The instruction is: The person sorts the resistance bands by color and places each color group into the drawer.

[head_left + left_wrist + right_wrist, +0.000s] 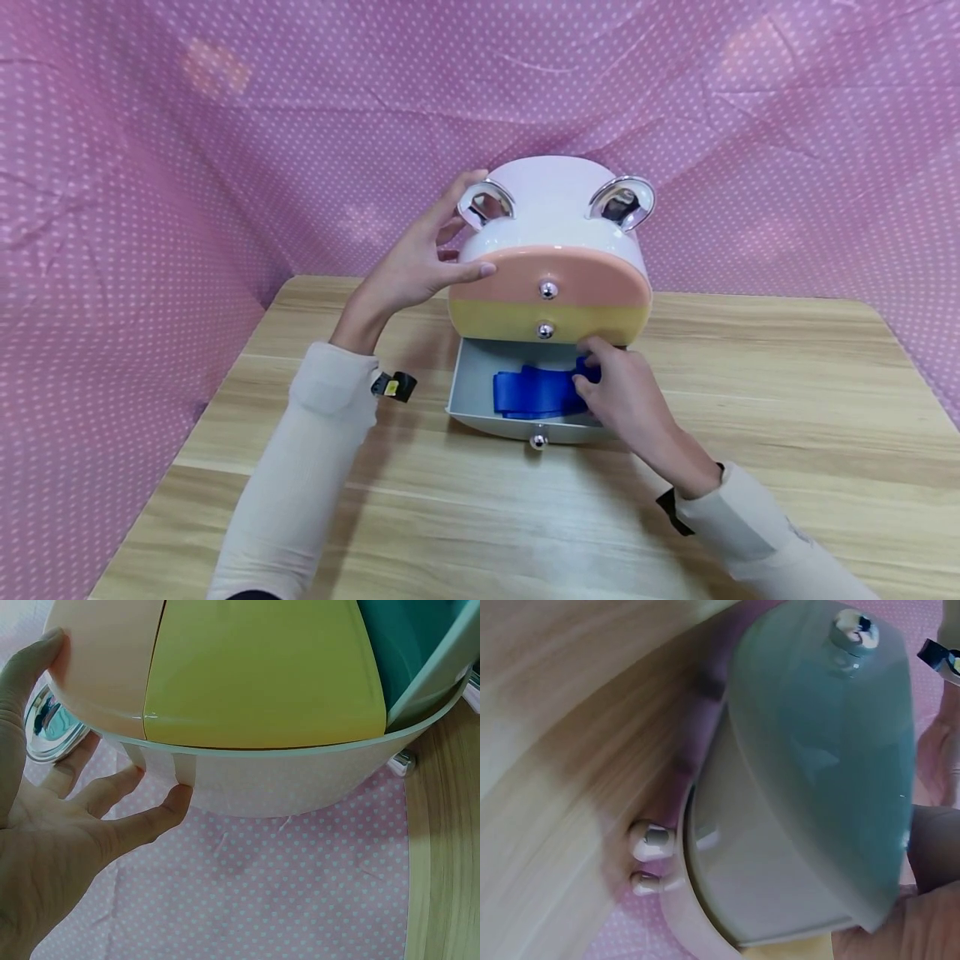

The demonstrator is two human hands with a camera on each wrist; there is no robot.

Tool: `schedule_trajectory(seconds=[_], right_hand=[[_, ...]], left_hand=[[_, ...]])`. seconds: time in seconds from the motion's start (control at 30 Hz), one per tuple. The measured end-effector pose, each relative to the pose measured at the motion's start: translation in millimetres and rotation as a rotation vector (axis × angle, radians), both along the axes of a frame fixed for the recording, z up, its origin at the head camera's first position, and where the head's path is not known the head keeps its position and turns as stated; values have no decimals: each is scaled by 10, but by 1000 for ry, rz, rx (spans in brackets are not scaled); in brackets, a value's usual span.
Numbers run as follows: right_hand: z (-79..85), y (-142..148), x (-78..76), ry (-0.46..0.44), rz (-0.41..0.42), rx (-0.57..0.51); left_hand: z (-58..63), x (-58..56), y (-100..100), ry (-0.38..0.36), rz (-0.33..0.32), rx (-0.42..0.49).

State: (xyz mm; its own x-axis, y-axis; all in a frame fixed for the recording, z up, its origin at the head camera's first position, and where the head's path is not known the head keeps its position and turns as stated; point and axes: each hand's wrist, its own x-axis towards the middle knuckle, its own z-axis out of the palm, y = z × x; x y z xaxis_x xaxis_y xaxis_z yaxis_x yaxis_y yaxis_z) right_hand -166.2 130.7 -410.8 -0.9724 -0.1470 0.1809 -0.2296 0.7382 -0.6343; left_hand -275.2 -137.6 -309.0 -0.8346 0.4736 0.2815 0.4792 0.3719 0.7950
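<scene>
A small storage box (555, 200), white with silver ear shapes, has a peach drawer (510, 279) above a yellow drawer (495, 321). Below them the pale grey-green bottom drawer (468, 379) stands pulled out. A folded blue ribbon (528, 392) lies inside it. My left hand (412, 258) steadies the box with fingers spread, thumb on the peach front and fingertips against the white side (255, 780). My right hand (626, 396) reaches into the bottom drawer and pinches the ribbon's right end between thumb and fingers. In the right wrist view, the drawer front (832, 750) hides those fingertips.
The box stands on a wood-grain table (465, 517) near its back edge. A pink cloth with white dots (360, 100) hangs behind and at both sides. Round silver knobs (538, 441) stick out from the drawer fronts. Black straps (393, 386) sit at both wrists.
</scene>
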Motion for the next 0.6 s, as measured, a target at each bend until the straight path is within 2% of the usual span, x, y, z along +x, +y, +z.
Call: schedule_trajectory(seconds=[0.07,0.3,0.47,0.6], right_hand=[[30,17,42,2,5,-11],[71,56,190,101,22,13],[94,57,312,108,35,-16],[97,38,414,182,63,-39]], left_hand=[[1,2,0,2,1,-2],[3,15,-1,2,3,-6],[3,23,-2,-1,10,-9],[6,26,2,-2,7,-6]])
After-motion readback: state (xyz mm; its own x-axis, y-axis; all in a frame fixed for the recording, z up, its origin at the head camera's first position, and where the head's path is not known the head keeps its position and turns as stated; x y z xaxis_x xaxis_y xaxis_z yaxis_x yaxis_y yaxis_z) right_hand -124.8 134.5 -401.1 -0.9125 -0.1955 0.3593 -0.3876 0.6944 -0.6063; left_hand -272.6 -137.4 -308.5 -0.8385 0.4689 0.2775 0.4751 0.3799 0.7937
